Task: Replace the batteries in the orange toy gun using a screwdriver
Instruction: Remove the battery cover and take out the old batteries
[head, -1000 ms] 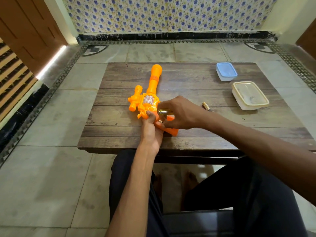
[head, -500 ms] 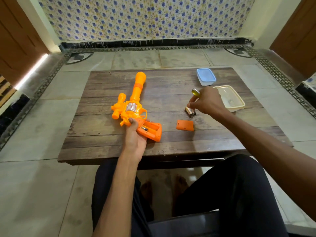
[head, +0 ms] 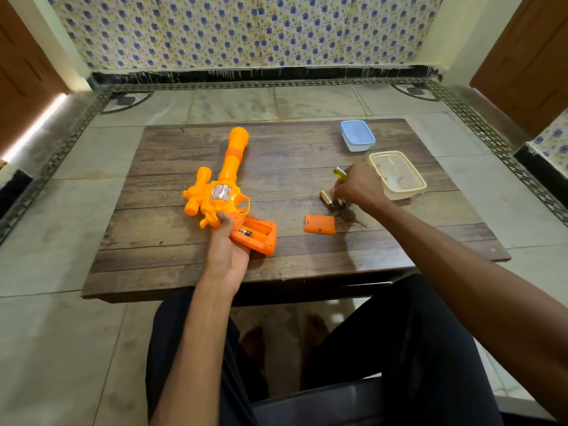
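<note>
Since a second ago my right hand (head: 358,187) left the orange toy gun (head: 227,192) and went over to the loose batteries (head: 325,198), toward the desk's (head: 172,262) right edge; the cover (head: 319,224) now lies off beside them. Right fingers curl round the screwdriver (head: 339,173) (yellow handle pokes out), tips touching the batteries. My left hand (head: 229,253) grips the gun's handle near the front edge, compartment open and facing up, one cell (head: 245,232) inside. To do it well: pinch one battery only, keep the gun steady, check polarity before seating.
</note>
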Demonstrator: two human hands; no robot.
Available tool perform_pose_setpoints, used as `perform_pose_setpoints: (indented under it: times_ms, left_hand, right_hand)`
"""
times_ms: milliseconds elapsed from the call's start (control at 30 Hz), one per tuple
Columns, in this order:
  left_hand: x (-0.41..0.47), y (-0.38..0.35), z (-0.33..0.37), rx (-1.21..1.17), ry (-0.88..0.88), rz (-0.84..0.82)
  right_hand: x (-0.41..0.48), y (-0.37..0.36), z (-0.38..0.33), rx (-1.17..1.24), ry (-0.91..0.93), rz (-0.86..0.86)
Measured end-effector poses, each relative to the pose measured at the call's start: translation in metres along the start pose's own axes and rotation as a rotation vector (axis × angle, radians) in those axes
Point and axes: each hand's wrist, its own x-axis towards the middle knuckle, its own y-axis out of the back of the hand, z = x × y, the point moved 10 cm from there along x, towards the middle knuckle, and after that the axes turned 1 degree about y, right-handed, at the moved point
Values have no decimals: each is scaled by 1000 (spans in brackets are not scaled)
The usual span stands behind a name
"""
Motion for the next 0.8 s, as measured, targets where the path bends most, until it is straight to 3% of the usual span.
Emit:
perform_pose_setpoints:
  times_ms: [167, 267, 400, 500, 600, 800]
  left_hand:
    - [-1, 0, 0, -12, -5, 1]
    - [-2, -2, 2, -36, -2, -2]
    - [-8, -8, 6, -87, -5, -1]
    - [-15, -18, 13, -50, -62, -23]
    - [-23, -29, 23, 20, -138, -38]
    - [-37, -59, 48, 368, -256, -45]
  right_hand:
    - [-12, 11, -1, -12, 40, 48]
    - [-38, 30, -10, 236, 33, 100]
    - [-103, 10, -42, 847, 54, -258]
    - [-136, -11, -63, 841, 148, -323]
    - [-149, -36, -69, 825, 112, -311]
    - [-158, -57, -89, 1270, -63, -452]
